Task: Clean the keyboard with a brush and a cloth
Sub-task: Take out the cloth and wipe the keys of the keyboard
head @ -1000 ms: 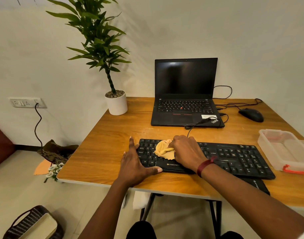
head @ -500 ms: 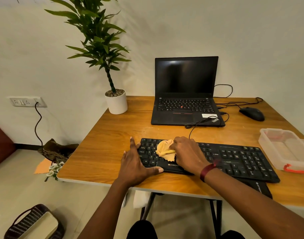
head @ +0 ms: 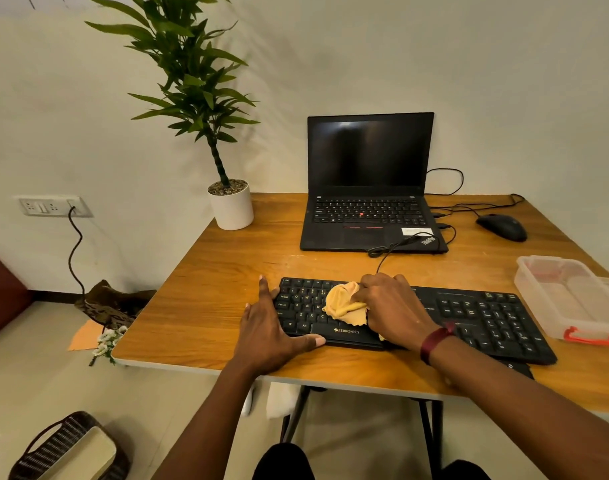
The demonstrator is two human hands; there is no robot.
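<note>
A black keyboard (head: 479, 320) lies across the front of the wooden table (head: 209, 282). My left hand (head: 272, 327) is flat at its left end, fingers spread, thumb along the front edge, bracing it. My right hand (head: 393, 310) presses a crumpled yellow cloth (head: 343, 301) onto the keys left of the middle. Part of the cloth is hidden under that hand. No brush shows anywhere in the head view.
An open black laptop (head: 369, 209) stands behind the keyboard, with a cable running forward from it. A black mouse (head: 502, 226) is at the back right, a clear plastic box (head: 569, 296) at the right edge, a potted plant (head: 231, 206) at the back left corner.
My right hand with the cloth has shifted slightly right and away along the keys. My left hand stays at the keyboard's left end.
</note>
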